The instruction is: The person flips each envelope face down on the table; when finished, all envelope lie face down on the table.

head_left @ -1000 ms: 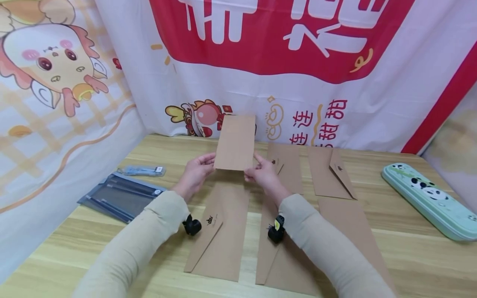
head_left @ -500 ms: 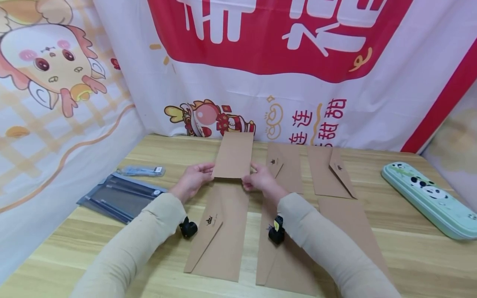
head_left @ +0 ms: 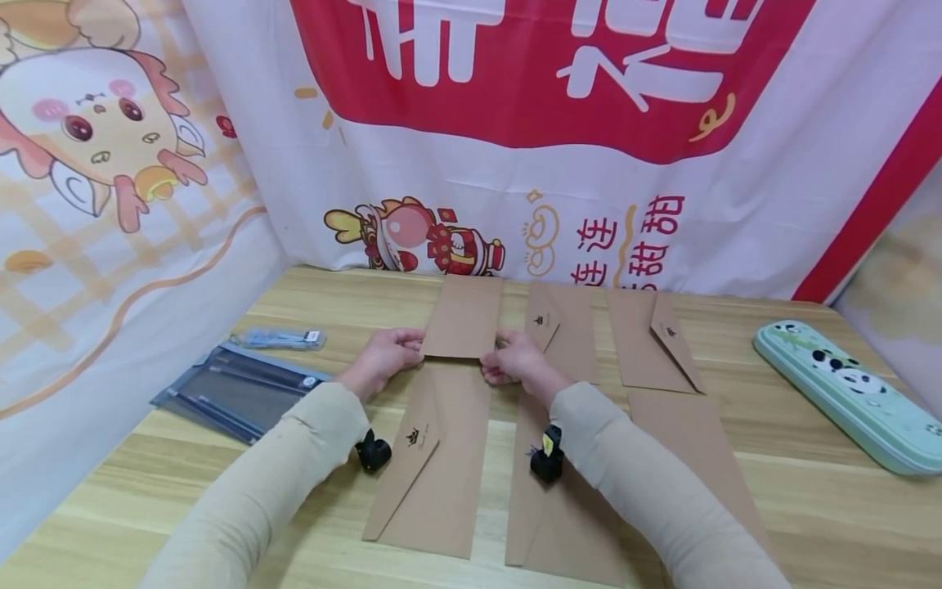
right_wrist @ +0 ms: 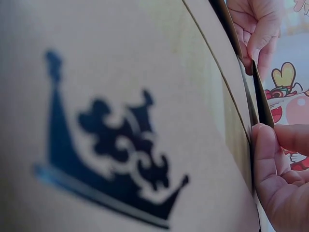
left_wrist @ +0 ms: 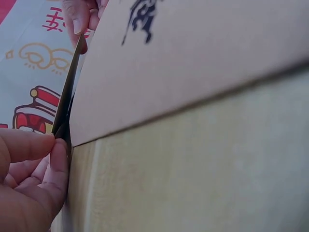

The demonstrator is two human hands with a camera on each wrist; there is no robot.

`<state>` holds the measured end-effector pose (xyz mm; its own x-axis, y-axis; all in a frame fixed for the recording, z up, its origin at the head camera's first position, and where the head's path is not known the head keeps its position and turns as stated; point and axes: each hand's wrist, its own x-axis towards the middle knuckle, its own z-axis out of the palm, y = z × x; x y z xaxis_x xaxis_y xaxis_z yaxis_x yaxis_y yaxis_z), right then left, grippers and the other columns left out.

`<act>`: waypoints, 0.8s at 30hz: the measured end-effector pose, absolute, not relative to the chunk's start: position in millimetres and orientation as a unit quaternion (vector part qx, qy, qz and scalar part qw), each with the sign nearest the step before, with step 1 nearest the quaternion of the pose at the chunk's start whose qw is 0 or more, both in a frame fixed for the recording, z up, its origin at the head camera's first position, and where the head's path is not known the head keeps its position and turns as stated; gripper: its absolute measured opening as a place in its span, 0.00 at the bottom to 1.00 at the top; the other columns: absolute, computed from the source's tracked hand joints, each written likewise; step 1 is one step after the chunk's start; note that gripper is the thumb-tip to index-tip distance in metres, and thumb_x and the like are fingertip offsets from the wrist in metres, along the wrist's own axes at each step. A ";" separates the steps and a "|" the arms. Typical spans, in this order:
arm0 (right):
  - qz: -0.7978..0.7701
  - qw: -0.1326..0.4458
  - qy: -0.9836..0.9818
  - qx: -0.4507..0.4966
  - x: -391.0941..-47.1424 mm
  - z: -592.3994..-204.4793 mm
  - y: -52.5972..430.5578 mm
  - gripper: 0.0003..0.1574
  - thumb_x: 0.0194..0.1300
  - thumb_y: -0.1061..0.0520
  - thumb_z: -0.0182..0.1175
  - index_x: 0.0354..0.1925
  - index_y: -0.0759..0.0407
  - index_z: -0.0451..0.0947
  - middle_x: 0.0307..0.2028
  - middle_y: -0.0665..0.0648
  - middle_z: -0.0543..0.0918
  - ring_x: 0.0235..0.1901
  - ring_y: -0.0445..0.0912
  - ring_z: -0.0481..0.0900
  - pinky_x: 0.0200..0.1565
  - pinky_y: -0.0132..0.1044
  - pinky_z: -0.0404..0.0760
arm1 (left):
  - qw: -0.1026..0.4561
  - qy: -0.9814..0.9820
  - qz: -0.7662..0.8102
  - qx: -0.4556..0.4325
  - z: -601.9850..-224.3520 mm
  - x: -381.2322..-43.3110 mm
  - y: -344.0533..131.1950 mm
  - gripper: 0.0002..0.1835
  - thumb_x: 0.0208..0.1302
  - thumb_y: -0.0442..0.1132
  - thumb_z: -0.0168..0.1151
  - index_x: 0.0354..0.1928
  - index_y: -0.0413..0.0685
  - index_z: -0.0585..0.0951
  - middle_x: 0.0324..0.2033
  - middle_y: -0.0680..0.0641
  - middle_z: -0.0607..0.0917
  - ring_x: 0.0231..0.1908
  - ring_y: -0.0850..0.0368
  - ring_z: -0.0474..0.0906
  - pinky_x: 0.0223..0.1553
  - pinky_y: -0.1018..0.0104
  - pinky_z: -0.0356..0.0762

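A plain brown kraft envelope [head_left: 464,317] is held low over the wooden table [head_left: 809,507], nearly flat. My left hand [head_left: 390,353] pinches its near left corner and my right hand [head_left: 511,360] pinches its near right corner. In the left wrist view the thumb and fingers of the left hand [left_wrist: 34,169] close on the envelope's thin edge [left_wrist: 65,104]. In the right wrist view the right hand [right_wrist: 280,169] pinches the edge [right_wrist: 263,99] too. Just below the held envelope lie two brown envelopes with crown logos [head_left: 441,458] [head_left: 545,483].
Two more envelopes [head_left: 567,327] [head_left: 651,339] lie at the back and another [head_left: 692,442] at the right. A mint panda pencil case [head_left: 846,393] sits far right. Grey plastic sleeves [head_left: 235,391] and a small clear packet [head_left: 283,337] lie at left. Printed cloth hangs behind.
Both hands have lowered the held envelope from upright in the air to almost flat on the table, moving slightly down and forward.
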<state>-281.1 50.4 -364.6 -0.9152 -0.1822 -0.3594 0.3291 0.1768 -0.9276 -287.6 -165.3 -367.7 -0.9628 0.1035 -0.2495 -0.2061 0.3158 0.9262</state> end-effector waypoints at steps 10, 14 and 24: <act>-0.631 0.209 0.746 0.048 -281.1 -363.4 50.9 0.47 0.58 0.73 0.55 0.71 0.62 0.46 0.23 0.59 0.78 0.17 0.43 0.76 0.24 0.30 0.81 | 0.135 0.863 0.486 -0.040 -361.8 -285.4 -164.6 0.27 0.56 0.28 0.58 0.61 0.43 0.69 0.41 0.43 0.79 0.32 0.57 0.73 0.31 0.71 0.73; -0.624 0.212 0.751 0.051 -280.7 -363.0 51.0 0.49 0.57 0.73 0.56 0.71 0.62 0.44 0.22 0.58 0.79 0.17 0.43 0.76 0.23 0.30 0.80 | 0.144 0.875 0.460 -0.050 -358.5 -283.8 -165.7 0.28 0.56 0.31 0.59 0.61 0.44 0.69 0.38 0.44 0.78 0.31 0.56 0.72 0.29 0.71 0.72; -0.625 0.212 0.750 0.049 -278.3 -352.5 55.0 0.48 0.59 0.72 0.55 0.71 0.60 0.44 0.28 0.62 0.80 0.18 0.43 0.76 0.24 0.30 0.81 | 0.146 0.876 0.457 -0.055 -351.3 -278.3 -167.7 0.30 0.55 0.31 0.60 0.62 0.43 0.67 0.41 0.43 0.78 0.34 0.54 0.74 0.35 0.68 0.75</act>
